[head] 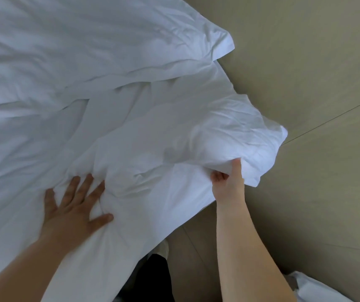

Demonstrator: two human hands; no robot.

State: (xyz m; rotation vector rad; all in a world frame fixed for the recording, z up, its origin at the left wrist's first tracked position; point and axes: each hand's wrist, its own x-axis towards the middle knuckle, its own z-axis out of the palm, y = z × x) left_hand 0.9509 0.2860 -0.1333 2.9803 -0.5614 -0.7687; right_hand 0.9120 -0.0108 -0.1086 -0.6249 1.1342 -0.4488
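Head, right fingers pinch duvet (left flat)

white pillow, white sheet, beige floor

Left hand flat with fingers spread, right hand curled in a pinch, both forearms outstretched.

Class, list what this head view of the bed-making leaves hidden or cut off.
Head view: fingertips of the right hand, buried in the white bedding it grips.
Head view: whatever lies under that bedding, fully covered.
Head view: white cloth at bottom right, cut by the frame edge.
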